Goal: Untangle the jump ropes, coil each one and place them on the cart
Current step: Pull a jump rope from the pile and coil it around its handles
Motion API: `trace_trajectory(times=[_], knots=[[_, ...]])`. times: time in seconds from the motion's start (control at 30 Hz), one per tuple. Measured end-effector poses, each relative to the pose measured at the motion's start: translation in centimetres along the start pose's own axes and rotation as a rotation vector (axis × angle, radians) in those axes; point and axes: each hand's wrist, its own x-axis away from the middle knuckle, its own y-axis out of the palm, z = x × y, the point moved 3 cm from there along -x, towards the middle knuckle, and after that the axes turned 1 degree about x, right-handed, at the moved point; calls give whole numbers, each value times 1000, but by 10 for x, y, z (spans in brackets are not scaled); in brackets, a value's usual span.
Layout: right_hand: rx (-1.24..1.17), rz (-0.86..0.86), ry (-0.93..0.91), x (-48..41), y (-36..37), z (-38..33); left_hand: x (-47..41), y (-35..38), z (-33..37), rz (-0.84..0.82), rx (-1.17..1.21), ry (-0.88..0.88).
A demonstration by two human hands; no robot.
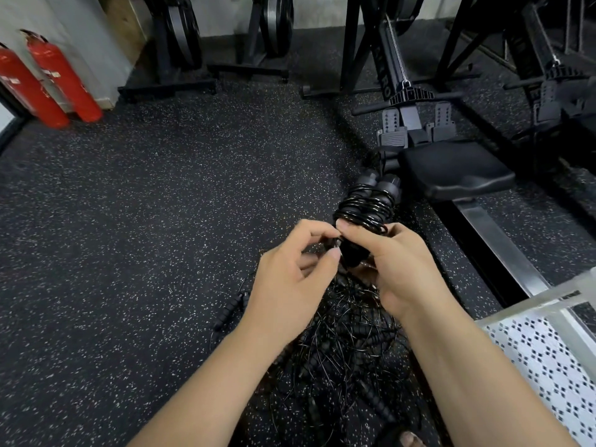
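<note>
Tucking in the loose cord on one wrapped jump rope (pixel 364 211), directly above the tangled pile (pixel 342 343).
The right hand (pixel 396 269) is gripping the bundle's lower end, with its two handles (pixel 380 185) lying side by side and pointing up and away from the pile. The left hand (pixel 290 275) is pinching the cord end (pixel 336 245) beside the right thumb. One bundle, one pile too knotted to count, and one cart (pixel 541 350) standing just right of the pile, nearer the right hand.

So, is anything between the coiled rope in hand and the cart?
Nothing visible does. The right hand holds the coiled rope in the air; the cart sits just to its right, only its rim to clear.
</note>
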Motion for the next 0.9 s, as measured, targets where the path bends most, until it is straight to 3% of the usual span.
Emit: trace_trajectory(times=[0.2, 0.37, 0.67, 0.9], knots=[[-54, -87, 69, -5, -8, -1, -5, -3, -3, -32, -14, 60], [-45, -64, 60, -5, -10, -6, -1, -1, 2, -182, 49, -16], [29, -36, -35, 5, 1, -5, -6, -8, 2, 22, -100, 11], [64, -37, -21, 4, 5, 3, -3, -17, 6, 141, -450, 201]])
